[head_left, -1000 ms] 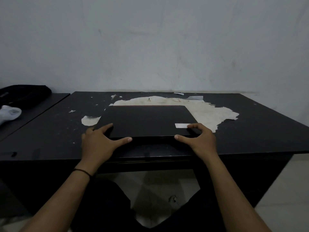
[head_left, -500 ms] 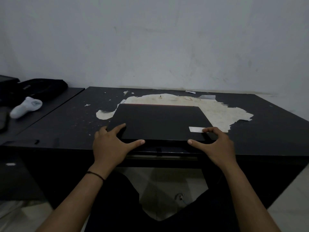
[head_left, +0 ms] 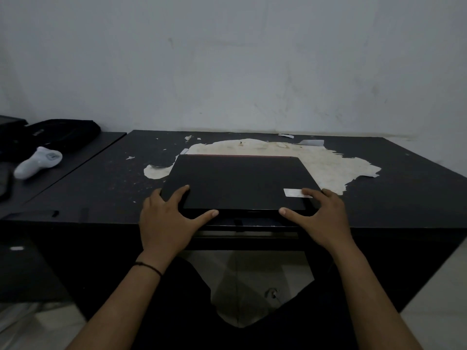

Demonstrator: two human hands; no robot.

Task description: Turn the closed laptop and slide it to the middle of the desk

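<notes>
head cam | closed laptop [head_left: 240, 181] flat on the desk [head_left: 404, 198], near front edge, between both hands | left hand [head_left: 165, 218] gripping its near-left corner, thumb along front edge | right hand [head_left: 319, 215] gripping near-right corner, fingertip by the white sticker [head_left: 293, 192]

Scene is showing dim, flat, bluish lighting with no evident source. Wall [head_left: 227, 59] is reading grey and slightly grainy. Desk [head_left: 404, 198] edges are bowing from wide-angle distortion. Shadow under it is swallowing detail.
</notes>
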